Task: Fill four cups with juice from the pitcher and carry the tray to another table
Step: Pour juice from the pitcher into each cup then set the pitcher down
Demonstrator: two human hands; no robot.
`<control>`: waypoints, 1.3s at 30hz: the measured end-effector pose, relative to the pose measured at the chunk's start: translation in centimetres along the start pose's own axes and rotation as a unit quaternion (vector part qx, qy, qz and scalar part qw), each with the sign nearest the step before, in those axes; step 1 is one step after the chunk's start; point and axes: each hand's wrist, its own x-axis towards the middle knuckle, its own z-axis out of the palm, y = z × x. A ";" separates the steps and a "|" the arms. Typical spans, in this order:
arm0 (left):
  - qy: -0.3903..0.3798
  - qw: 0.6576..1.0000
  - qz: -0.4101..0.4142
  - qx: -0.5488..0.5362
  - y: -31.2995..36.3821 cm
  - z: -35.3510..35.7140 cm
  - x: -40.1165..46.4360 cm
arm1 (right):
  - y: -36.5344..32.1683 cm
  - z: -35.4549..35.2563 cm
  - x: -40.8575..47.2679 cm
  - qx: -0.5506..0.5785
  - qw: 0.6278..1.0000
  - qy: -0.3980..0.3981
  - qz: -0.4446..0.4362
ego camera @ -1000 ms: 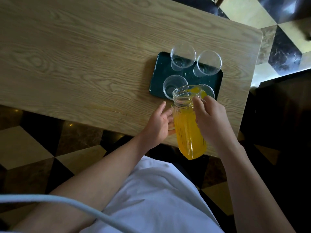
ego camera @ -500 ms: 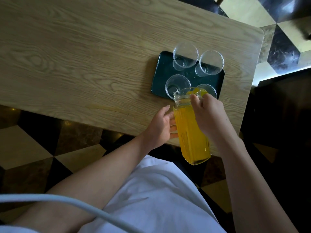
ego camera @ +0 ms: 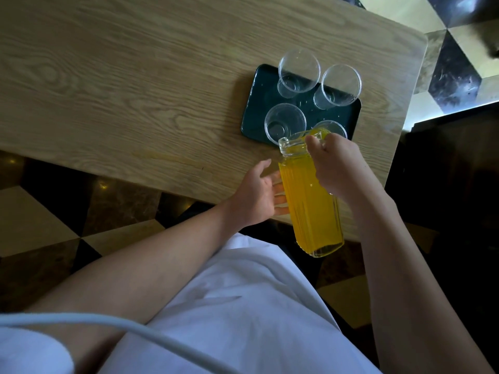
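Pitcher of ribbed clear glass, tall and nearly full of orange juice [ego camera: 310, 201]: I find it held in the air at the near edge of the light wood-grain worktop [ego camera: 135, 76], tilted so its mouth leans over the nearest right cup. I judge it heavy at this fill, rigid, breakable, and likely slick on the ribs, with the liquid's weight shifting toward the mouth as it tips.

My right hand [ego camera: 340, 168] is wrapped around the neck and upper body, fingers clenched on the glass. My left hand [ego camera: 256, 195] lies against the left side lower down, fingers loosely spread and touching it as a steadying support rather than a full grasp. I judge a low hold from the left hand is wanted to control the tilt.

Dark green rectangular tray [ego camera: 259, 103] lies near the worktop's right end, carrying four clear plastic cups [ego camera: 285, 122] in two rows. Three look empty; the fourth is largely hidden behind the pitcher mouth. They appear light, thin and easily toppled.
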 end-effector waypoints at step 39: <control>-0.001 1.000 -0.010 0.019 0.6 -0.2 0.3 | -0.3 -0.7 2.1 -0.161 0.985 -0.048 -0.034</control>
